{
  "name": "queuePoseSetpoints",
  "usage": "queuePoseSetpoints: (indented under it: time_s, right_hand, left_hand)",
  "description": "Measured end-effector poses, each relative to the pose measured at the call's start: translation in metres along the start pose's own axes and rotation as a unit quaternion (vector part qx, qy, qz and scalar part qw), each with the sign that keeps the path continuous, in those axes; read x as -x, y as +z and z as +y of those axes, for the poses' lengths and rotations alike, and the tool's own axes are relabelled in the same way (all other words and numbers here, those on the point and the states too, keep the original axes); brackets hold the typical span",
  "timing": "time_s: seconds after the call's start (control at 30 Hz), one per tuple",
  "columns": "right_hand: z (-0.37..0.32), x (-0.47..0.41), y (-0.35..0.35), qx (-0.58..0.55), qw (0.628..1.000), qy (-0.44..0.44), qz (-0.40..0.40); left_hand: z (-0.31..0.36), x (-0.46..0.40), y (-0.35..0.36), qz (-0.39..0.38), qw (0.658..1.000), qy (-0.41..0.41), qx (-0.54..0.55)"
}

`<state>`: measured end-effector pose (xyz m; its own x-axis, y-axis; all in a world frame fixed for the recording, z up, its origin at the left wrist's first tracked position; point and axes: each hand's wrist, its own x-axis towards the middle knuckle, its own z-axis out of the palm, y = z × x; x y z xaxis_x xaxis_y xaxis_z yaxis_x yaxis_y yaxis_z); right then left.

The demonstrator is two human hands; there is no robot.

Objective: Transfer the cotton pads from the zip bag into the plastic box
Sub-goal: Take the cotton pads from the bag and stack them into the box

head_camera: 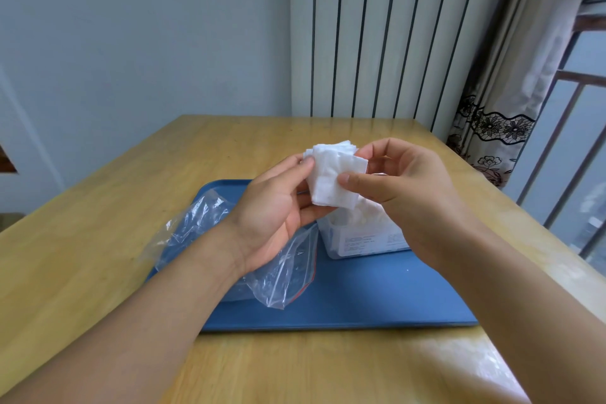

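A small stack of white square cotton pads [331,174] is held up between both hands above the tray. My left hand [278,207] grips its left edge, thumb on the front. My right hand [403,187] pinches the right side, thumb on the front face. Below the pads stands the clear plastic box [360,239], with more white pads inside and a label on its side; my right hand partly hides it. The crumpled clear zip bag [282,266] with a red seal strip lies on the tray under my left wrist.
A blue tray [377,298] on the wooden table [98,256] carries the bag and box. Behind the table are a white radiator [377,29] and a curtain [511,102] at the right. Window bars stand at the far right.
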<state>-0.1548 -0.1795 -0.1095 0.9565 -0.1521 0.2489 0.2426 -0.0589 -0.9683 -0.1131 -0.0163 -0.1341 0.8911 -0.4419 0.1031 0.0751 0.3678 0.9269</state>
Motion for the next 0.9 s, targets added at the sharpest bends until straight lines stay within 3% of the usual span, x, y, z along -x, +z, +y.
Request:
queuePoseSetpoints:
  time_s: [0.5, 0.7, 0.9]
  right_hand:
    - [-0.008, -0.007, -0.012, -0.074, 0.995, 0.064, 0.002]
    - [-0.002, -0.004, -0.006, 0.017, 0.999, -0.005, 0.033]
    - [-0.001, -0.003, -0.004, 0.02, 0.998, 0.004, 0.051]
  left_hand:
    - [0.003, 0.002, 0.002, -0.017, 0.999, 0.007, -0.028]
    - [-0.002, 0.001, 0.003, -0.02, 0.999, 0.028, -0.011]
    - [-0.006, 0.0, 0.003, -0.028, 0.999, 0.043, -0.006]
